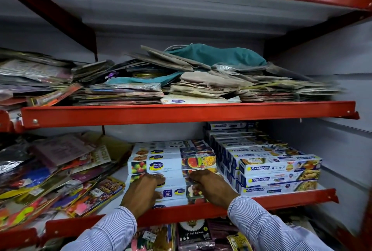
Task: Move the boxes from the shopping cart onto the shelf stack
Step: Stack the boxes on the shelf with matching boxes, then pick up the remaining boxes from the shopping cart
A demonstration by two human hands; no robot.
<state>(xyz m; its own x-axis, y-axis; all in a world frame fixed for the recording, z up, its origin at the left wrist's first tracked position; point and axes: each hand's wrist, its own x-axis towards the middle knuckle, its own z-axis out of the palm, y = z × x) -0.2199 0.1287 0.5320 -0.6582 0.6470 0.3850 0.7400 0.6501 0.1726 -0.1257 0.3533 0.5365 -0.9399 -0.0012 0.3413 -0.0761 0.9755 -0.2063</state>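
A stack of long white Healthy Wrapp boxes [171, 162] with fruit pictures lies on the lower red shelf [181, 213]. My left hand [144, 193] rests on the left part of the front boxes, fingers curled over the top edge. My right hand [211, 186] presses on the right part of the same boxes. Both hands hold the front box of the stack [175, 192]. To the right stands a taller stack of Freshwrapp boxes [277, 170]. The shopping cart is out of view.
Loose colourful packets [56, 176] slope on the left of the lower shelf. The shelf above [181, 111] holds piles of flat packets and a teal cloth bag [217, 54]. More packets hang below the lower shelf's front edge.
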